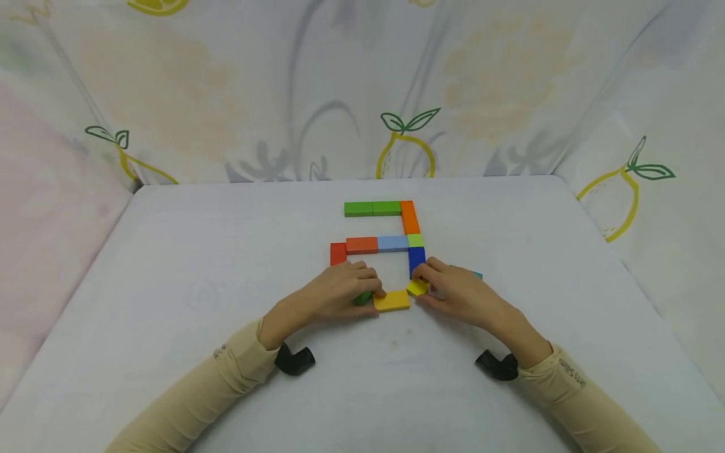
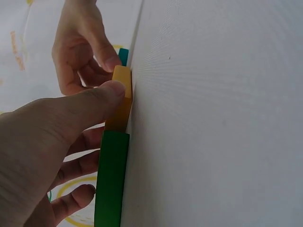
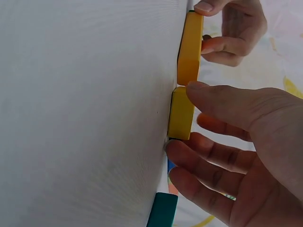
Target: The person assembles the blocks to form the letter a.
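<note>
Coloured flat blocks lie on the white table, forming an angular outline. My left hand point(image 1: 345, 290) pinches the left end of an orange-yellow block point(image 1: 392, 301) between thumb and fingers. Beside it, a dark green block point(image 2: 111, 177) is partly covered by that hand in the head view. With thumb and fingers my right hand point(image 1: 461, 292) grips a small yellow block point(image 1: 418, 288), which sits just right of the orange-yellow one. A dark blue block point(image 1: 416, 257) runs upward from the yellow block. Partly behind my right hand lies a teal block point(image 3: 163, 209).
Farther back, the outline has a red block point(image 1: 338, 253), an orange-red block point(image 1: 361, 245), a light blue block point(image 1: 392, 243), a lime block point(image 1: 415, 240), an orange block point(image 1: 410, 218) and two green blocks point(image 1: 372, 209). A lemon-print cloth point(image 1: 255, 94) hangs behind the table point(image 1: 226, 251).
</note>
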